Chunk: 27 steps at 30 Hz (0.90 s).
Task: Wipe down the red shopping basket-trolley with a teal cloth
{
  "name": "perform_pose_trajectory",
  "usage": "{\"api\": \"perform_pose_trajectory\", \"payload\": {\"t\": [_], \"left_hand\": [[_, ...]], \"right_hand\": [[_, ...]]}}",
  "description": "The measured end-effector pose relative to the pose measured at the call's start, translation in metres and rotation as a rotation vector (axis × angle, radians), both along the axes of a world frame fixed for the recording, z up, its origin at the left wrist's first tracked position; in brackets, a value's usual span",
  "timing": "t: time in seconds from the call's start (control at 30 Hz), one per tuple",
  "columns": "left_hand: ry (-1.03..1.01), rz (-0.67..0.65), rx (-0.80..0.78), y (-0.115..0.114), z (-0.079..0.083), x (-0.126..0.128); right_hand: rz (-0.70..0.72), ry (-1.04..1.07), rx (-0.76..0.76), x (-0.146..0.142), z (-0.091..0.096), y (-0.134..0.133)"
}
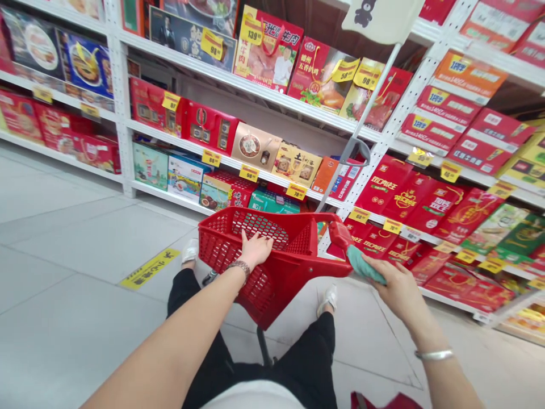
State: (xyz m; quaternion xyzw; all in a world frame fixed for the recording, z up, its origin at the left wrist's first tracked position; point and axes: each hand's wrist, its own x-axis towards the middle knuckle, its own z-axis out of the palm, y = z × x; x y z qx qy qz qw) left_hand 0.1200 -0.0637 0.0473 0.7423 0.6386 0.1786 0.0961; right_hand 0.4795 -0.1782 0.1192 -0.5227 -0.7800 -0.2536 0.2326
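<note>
A red plastic shopping cart [272,295] with a perforated basket stands tilted in front of me, between my legs. My left hand [256,250] is hooked over the basket's near rim, with its fingers reaching inside; a watch is on that wrist. My right hand [394,284] holds a folded green cloth [366,266] pressed against the right end of the cart, by its red handle [339,234]. Several fingers of the right hand are bent around the cloth, and its palm side is hidden. No goods are visible in the part of the basket that shows.
White shelves [255,82] with boxed foods and yellow price tags run behind the cart. A grey pole [374,96] carrying a cream bear sign rises beside it. Yellow floor tape [150,268] lies at left. Something dark red [383,401] shows at the bottom edge.
</note>
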Motion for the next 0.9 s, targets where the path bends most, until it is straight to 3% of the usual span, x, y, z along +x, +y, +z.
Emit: {"api": "perform_pose_trajectory", "payload": {"t": [0.13,0.3,0.4,0.5,0.6,0.77,0.9], "left_hand": [[-0.011,0.027,-0.030,0.011,0.003,-0.012],[-0.007,0.049,-0.056,0.011,0.006,-0.028],[-0.003,0.053,-0.056,0.006,0.005,-0.035],[-0.008,0.040,-0.049,0.001,0.005,-0.040],[-0.028,0.024,-0.033,-0.003,0.004,-0.042],[-0.073,0.015,-0.008,-0.006,0.005,-0.044],[-0.092,0.050,0.011,-0.010,0.008,-0.041]], "right_hand": [[0.203,0.153,0.027,0.003,-0.006,0.014],[0.251,0.154,0.325,-0.068,0.006,0.009],[0.237,-0.002,0.222,-0.119,0.005,0.007],[0.198,-0.114,0.047,-0.144,-0.001,0.005],[0.238,-0.121,-0.055,-0.132,0.003,0.000],[0.355,-0.029,-0.158,-0.071,0.023,-0.006],[0.395,0.129,-0.207,-0.042,0.019,0.001]]}}
